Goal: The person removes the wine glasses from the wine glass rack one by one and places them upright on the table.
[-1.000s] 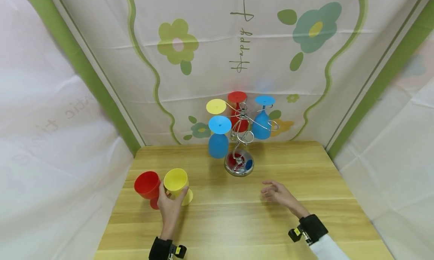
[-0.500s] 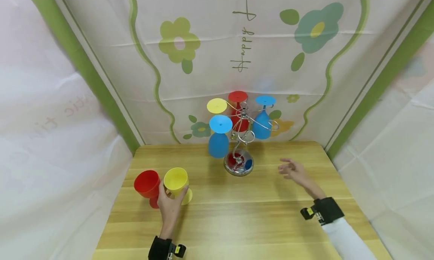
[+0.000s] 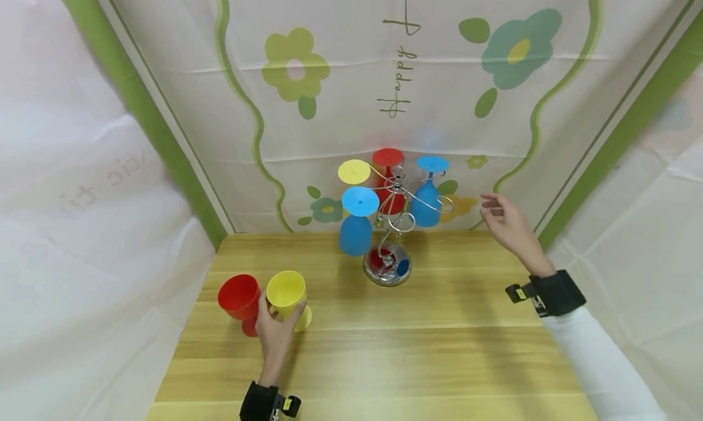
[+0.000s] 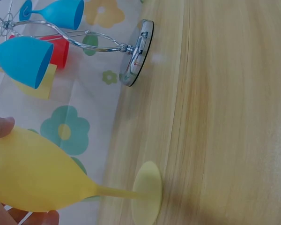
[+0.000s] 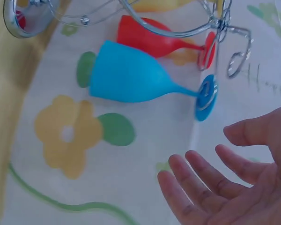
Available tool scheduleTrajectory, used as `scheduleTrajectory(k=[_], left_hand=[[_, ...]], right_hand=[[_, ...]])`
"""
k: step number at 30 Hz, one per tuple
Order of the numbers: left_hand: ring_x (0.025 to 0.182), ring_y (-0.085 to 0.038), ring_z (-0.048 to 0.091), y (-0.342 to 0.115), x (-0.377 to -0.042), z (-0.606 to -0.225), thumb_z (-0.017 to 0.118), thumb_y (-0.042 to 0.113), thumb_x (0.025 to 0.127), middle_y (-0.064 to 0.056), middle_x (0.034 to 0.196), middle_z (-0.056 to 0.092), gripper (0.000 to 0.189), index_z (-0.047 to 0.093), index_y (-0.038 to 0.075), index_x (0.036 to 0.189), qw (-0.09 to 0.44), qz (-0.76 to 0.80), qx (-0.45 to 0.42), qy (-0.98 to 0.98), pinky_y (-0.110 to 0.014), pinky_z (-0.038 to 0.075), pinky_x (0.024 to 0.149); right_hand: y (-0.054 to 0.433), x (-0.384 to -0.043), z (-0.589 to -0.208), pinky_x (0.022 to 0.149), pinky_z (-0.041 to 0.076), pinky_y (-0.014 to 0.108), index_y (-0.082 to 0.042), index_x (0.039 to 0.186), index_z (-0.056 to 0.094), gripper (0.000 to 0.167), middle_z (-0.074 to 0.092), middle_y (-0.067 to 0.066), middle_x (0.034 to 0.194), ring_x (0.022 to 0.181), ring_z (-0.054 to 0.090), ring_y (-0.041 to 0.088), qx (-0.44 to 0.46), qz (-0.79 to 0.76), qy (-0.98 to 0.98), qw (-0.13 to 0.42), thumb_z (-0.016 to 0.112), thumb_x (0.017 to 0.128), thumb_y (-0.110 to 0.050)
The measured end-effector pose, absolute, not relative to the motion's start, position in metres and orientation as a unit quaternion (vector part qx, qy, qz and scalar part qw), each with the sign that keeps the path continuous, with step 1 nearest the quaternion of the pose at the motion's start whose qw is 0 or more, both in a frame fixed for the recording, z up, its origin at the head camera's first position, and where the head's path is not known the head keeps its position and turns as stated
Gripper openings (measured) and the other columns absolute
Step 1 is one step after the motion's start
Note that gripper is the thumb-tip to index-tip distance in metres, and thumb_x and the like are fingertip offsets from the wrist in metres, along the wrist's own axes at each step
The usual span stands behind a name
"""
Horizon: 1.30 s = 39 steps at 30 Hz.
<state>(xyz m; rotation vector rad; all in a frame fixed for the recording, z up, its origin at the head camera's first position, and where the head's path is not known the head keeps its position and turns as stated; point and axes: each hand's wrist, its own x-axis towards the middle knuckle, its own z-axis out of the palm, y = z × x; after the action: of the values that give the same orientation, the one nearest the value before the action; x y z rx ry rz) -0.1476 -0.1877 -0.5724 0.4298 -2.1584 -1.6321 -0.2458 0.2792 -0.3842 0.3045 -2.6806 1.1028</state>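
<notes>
A white cloth printed with flowers (image 3: 351, 91) stood behind everything, backing the pale wood-grained table (image 3: 417, 360); on the table stood the chromed metal rack with curled wire arms (image 3: 398, 185), the landmark here; upside down on it hung a matte blue stemmed goblet (image 3: 355, 233) at its near left, a second blue goblet (image 3: 425, 207) at its right, a red goblet (image 3: 388, 157) behind its hub and a yellow goblet (image 3: 354, 172) at its far left.

Left of the rack's base and nearer the person, an upright yellow plastic-looking goblet (image 3: 286, 291) stood just beside an upright red goblet (image 3: 238, 297); the left hand (image 3: 276, 335) gripped the yellow one round its bowl, thumb toward the rack; the right hand (image 3: 512, 227), fingers relaxed and holding nothing, was raised right of the rack, near the second blue goblet but apart from it.

The relation that seemed to matter most: the gripped goblet's long axis was vertical, its round foot (image 4: 147, 192) down, the reverse of those on the rack; the left hand was plainly the nearer.
</notes>
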Motion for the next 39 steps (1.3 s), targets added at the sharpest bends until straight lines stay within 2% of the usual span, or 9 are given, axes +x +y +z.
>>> scheduleTrajectory(k=[5,8,10,15,19,26,29,33,39], left_hand=[[0.132,-0.030,0.052,-0.188,-0.147,-0.572,0.087,0.024,0.082,-0.014,0.147,0.055,0.084,0.042,0.012,0.152,0.204,-0.581,0.152,-0.773,-0.033,0.045,0.102],[0.131,-0.029,0.053,-0.188,-0.148,-0.574,0.087,0.023,0.082,-0.014,0.147,0.055,0.084,0.042,0.011,0.152,0.205,-0.582,0.150,-0.773,-0.031,0.045,0.102],[0.132,-0.029,0.053,-0.188,-0.147,-0.574,0.088,0.022,0.082,-0.014,0.147,0.055,0.085,0.042,0.011,0.152,0.202,-0.585,0.150,-0.771,-0.033,0.046,0.104],[0.130,-0.027,0.054,-0.188,-0.146,-0.576,0.088,0.022,0.080,-0.012,0.145,0.057,0.084,0.043,0.012,0.151,0.197,-0.587,0.151,-0.771,-0.027,0.046,0.100],[0.128,-0.024,0.054,-0.188,-0.146,-0.576,0.089,0.023,0.080,-0.010,0.144,0.058,0.084,0.044,0.013,0.150,0.197,-0.586,0.151,-0.772,-0.020,0.044,0.096],[0.127,-0.025,0.056,-0.188,-0.148,-0.575,0.089,0.024,0.080,-0.010,0.145,0.057,0.086,0.043,0.012,0.151,0.202,-0.585,0.148,-0.772,-0.011,0.042,0.092],[0.127,-0.025,0.056,-0.187,-0.148,-0.575,0.089,0.023,0.080,-0.011,0.144,0.057,0.085,0.043,0.012,0.151,0.201,-0.583,0.148,-0.773,-0.014,0.044,0.094],[0.129,-0.026,0.055,-0.186,-0.148,-0.575,0.089,0.022,0.080,-0.012,0.145,0.057,0.084,0.044,0.011,0.150,0.204,-0.584,0.147,-0.772,-0.028,0.048,0.099],[0.129,-0.028,0.055,-0.187,-0.148,-0.574,0.089,0.021,0.080,-0.013,0.144,0.057,0.083,0.044,0.010,0.150,0.213,-0.581,0.148,-0.772,-0.035,0.049,0.101]], right_hand=[[0.249,-0.258,-0.351,0.097,0.052,0.060,0.007,0.144,0.047,0.042,0.057,0.033,0.135,0.120,0.058,0.047,0.148,0.332,-0.920,0.150,0.049,0.106,-0.011],[0.224,-0.267,-0.337,0.096,0.054,0.059,0.007,0.141,0.050,0.039,0.059,0.032,0.133,0.118,0.060,0.046,0.185,0.319,-0.916,0.160,0.052,0.105,-0.007],[0.205,-0.274,-0.335,0.094,0.056,0.058,0.008,0.139,0.052,0.038,0.061,0.031,0.131,0.116,0.062,0.045,0.220,0.313,-0.908,0.170,0.055,0.102,-0.002],[0.162,-0.287,-0.337,0.093,0.057,0.053,0.010,0.135,0.056,0.039,0.063,0.029,0.129,0.113,0.063,0.042,0.312,0.294,-0.886,0.176,0.063,0.097,0.004],[0.135,-0.289,-0.339,0.102,0.054,0.052,0.006,0.139,0.055,0.045,0.060,0.025,0.139,0.124,0.059,0.040,0.366,0.246,-0.886,0.146,0.066,0.097,-0.002],[0.112,-0.294,-0.348,0.120,0.037,0.055,0.001,0.152,0.044,0.058,0.040,0.022,0.161,0.151,0.036,0.040,0.433,0.200,-0.877,0.056,0.066,0.099,-0.011],[0.110,-0.295,-0.350,0.123,0.033,0.054,0.001,0.155,0.038,0.061,0.033,0.021,0.164,0.154,0.031,0.039,0.443,0.203,-0.873,0.030,0.062,0.101,-0.011],[0.108,-0.294,-0.353,0.125,0.029,0.053,0.000,0.157,0.034,0.061,0.030,0.019,0.167,0.156,0.027,0.036,0.448,0.195,-0.872,0.016,0.059,0.103,-0.014],[0.107,-0.292,-0.354,0.123,0.033,0.050,-0.001,0.157,0.034,0.064,0.029,0.019,0.167,0.156,0.025,0.036,0.459,0.187,-0.868,0.023,0.062,0.102,-0.017]])
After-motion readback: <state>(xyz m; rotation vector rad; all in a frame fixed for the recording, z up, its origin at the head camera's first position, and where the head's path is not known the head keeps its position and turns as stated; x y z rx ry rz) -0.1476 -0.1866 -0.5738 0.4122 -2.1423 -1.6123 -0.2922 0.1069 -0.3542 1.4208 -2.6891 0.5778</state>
